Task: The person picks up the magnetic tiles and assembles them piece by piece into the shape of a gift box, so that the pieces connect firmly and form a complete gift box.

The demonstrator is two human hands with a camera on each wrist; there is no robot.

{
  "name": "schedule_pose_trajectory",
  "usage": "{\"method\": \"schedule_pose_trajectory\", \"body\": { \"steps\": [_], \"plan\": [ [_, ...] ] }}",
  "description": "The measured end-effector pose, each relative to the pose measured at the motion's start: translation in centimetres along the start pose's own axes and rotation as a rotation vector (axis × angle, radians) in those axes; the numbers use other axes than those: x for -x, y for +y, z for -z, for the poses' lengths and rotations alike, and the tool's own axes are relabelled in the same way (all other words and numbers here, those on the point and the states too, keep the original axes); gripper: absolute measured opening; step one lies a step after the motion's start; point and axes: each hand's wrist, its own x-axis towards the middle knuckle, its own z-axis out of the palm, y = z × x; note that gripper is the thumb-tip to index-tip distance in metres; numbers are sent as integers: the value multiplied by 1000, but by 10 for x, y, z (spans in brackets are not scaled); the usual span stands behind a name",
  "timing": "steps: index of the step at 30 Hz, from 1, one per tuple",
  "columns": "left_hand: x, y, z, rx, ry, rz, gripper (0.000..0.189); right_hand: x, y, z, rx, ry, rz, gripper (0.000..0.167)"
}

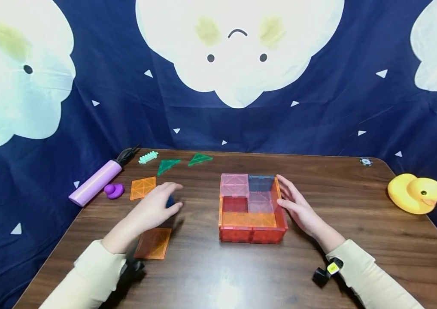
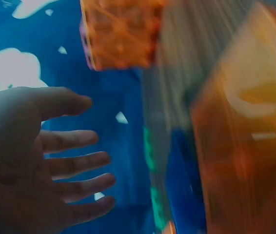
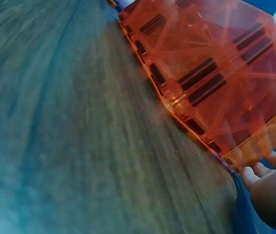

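Observation:
A low, open-topped box of see-through magnetic tiles [image 1: 253, 236] stands mid-table, its walls red, orange, blue and pink; some tiles lie flat across it. My right hand [image 1: 297, 210] rests against the box's right side, fingertips on the orange wall tile [image 3: 262, 146]. Over the left part of the table, my left hand [image 1: 154, 204] has its fingers spread and nothing in them. Partly hidden behind it is a blue tile [image 1: 170, 201], seen also as a blue shape [image 2: 184, 180] in the left wrist view. An orange square tile [image 1: 154, 243] lies below that hand.
Another orange tile [image 1: 142, 188], two green triangle tiles [image 1: 168, 165], a purple duck [image 1: 114, 191], a lilac hand pump [image 1: 96, 182] and a mint-green piece [image 1: 148, 157] lie left. A yellow duck [image 1: 415, 194] and a poker chip [image 1: 366, 162] sit right.

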Motion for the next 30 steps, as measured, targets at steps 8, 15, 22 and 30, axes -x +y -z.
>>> {"method": "schedule_pose_trajectory", "body": {
  "steps": [8, 15, 22, 30],
  "plan": [
    [14, -38, -1, -116, -145, -30, 52, 4, 5, 4, -126, -25, -40, 72],
    [14, -48, -9, -128, -166, -38, 51, 3, 3, 3, -147, -20, -50, 71],
    [5, -46, -11, -132, -143, -41, 49, 3, 4, 2, -182, -29, -33, 71],
    [-27, -9, 5, -33, -3, -107, 51, 3, 6, 3, -210, -57, -30, 73]
  ]
}}
